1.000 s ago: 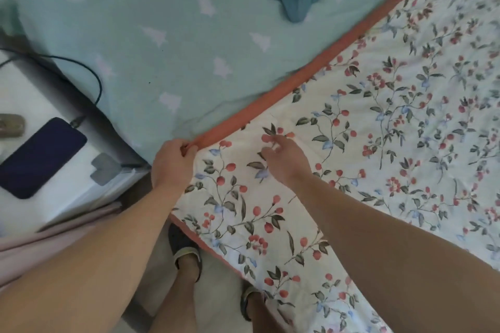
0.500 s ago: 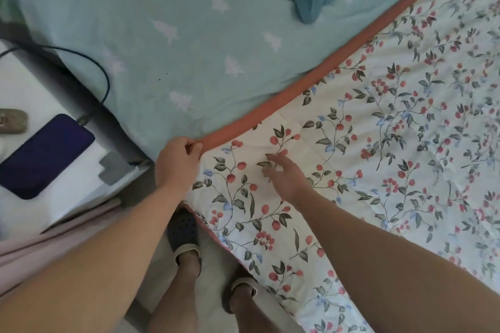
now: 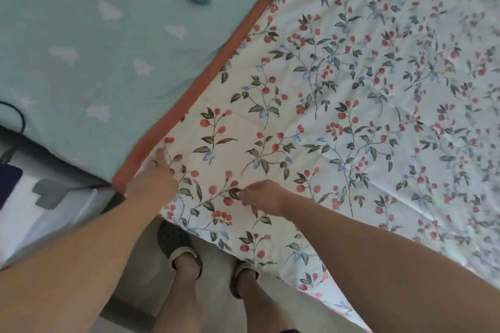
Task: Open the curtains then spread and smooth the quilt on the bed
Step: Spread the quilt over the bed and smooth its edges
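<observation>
1. The quilt [image 3: 338,121] lies spread over the bed from the centre to the right of the frame; its orange border [image 3: 216,62] runs diagonally from top centre down to the corner at lower left, against the teal sheet [image 3: 81,48].
2. Your left hand [image 3: 154,184] rests on that corner, one finger stretched along the fabric just inside the border; whether the others pinch the cloth, you cannot tell here.
3. Your right hand [image 3: 263,197] sits low on the quilt with its fingers drawn together, seemingly pinching a little fabric.
4. Expect a soft, light, padded cloth that bunches easily and slides on the sheet.
5. Take hold at the border and corner, where the bound edge probably pulls evenly.
</observation>
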A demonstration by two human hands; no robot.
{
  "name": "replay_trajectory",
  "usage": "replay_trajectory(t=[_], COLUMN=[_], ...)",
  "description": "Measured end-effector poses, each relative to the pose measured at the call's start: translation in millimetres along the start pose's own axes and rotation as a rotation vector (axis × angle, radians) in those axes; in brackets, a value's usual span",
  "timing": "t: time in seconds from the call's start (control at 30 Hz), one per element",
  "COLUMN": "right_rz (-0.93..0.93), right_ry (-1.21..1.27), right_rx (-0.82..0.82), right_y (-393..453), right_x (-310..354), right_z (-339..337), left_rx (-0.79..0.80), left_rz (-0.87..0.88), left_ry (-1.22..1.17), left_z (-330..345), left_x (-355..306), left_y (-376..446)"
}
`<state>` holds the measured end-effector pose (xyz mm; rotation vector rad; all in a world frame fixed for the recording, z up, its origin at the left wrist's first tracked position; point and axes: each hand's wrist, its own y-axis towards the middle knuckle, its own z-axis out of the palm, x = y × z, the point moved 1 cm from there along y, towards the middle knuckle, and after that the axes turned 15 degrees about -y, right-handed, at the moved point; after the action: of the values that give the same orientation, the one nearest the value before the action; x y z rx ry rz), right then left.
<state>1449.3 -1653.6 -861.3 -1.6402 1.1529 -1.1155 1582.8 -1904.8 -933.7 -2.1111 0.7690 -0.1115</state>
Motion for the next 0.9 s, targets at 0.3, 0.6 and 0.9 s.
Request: replay_trajectory(t=[0.3,0.6,0.9], right_rz=[0.091,0.155,0.282], right_ry=[0.024,0.137,0.246], right_rx=[-0.481,-0.793,-0.931], right_y=[-147.4,-303.5,-411.3], right_x=[-88.0,-122.6,-168.4], right_z=[-150.6,-234.2,-233.9], left_rx=[-0.032,-0.107,-0.092], left_rz=[0.253,0.544,0.736], left_ry=[0.018,-0.071,0.052], left_z=[-139.2,-255.7,-280.3], left_x=[-237.5,-394.4,-493.9], left_y=[-84.5,-202.9,-305.0])
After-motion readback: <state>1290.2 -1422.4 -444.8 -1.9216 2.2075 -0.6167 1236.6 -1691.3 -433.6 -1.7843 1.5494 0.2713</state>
